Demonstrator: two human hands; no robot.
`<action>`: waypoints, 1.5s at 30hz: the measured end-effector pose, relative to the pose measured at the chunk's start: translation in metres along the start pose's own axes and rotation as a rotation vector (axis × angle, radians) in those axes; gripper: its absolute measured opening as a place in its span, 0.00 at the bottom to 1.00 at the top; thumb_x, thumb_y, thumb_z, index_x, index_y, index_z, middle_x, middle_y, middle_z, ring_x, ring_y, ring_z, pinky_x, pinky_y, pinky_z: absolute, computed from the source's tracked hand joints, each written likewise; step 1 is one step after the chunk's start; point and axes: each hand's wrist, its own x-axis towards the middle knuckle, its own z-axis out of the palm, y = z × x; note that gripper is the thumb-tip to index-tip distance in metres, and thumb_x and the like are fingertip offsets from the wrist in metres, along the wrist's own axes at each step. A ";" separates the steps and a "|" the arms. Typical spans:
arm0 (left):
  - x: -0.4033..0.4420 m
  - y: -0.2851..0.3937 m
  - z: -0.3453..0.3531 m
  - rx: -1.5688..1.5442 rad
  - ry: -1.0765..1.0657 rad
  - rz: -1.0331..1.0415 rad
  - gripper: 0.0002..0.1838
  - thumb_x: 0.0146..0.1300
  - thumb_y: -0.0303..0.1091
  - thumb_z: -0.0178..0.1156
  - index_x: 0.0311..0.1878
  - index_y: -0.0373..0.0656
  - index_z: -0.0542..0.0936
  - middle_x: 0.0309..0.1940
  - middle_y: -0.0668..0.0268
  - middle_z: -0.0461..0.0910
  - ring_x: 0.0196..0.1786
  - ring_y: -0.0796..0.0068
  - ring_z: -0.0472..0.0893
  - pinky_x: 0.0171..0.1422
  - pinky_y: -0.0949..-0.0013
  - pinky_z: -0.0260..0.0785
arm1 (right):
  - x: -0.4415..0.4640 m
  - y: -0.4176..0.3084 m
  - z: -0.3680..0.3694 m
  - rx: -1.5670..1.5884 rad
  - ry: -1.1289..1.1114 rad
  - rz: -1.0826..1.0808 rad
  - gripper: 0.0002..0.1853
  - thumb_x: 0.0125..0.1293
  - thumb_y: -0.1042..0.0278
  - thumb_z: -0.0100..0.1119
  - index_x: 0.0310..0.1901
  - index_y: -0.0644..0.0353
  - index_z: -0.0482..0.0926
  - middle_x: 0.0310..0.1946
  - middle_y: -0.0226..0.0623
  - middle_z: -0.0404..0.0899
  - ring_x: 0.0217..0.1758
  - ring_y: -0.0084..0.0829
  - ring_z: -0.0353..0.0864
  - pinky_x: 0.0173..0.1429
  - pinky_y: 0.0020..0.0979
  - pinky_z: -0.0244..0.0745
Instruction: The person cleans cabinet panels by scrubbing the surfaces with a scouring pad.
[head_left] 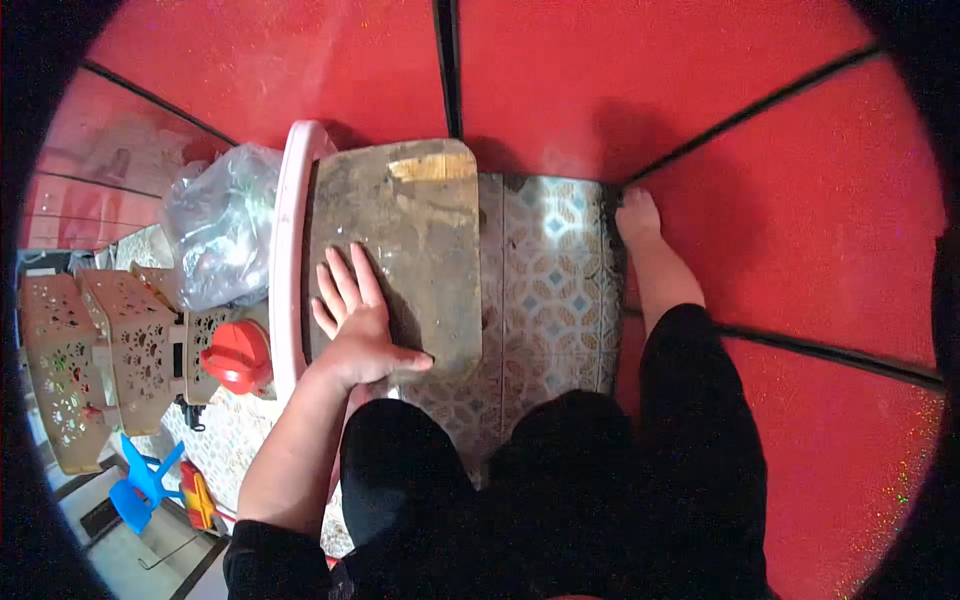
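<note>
My left hand (358,330) lies with fingers spread and palm down on a worn brown board (430,260). The board has rounded corners and a pale scraped patch near its far edge. Along its left side runs a pale pink curved rail (288,250). Out to the right, my right hand (638,215) is at the lower edge of a red panel (800,210), beside the patterned tile floor (550,290). Its fingers are small and blurred, so their grip is unclear, and no held thing shows.
Red panels with black seams surround the far and right sides. At left are a clear plastic bag (225,225), beige paw-print baskets (130,340) and a red round-topped object (238,357). Lower left, a blue plastic piece (147,480) lies near a red-and-yellow object (198,495).
</note>
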 end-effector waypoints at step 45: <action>-0.005 0.001 -0.005 -0.001 -0.055 -0.031 0.85 0.25 0.51 0.81 0.68 0.41 0.17 0.70 0.41 0.15 0.74 0.43 0.20 0.72 0.39 0.24 | -0.092 0.183 -0.246 -0.240 0.391 0.250 0.08 0.55 0.68 0.52 0.31 0.52 0.82 0.34 0.33 0.79 0.43 0.31 0.75 0.45 0.35 0.70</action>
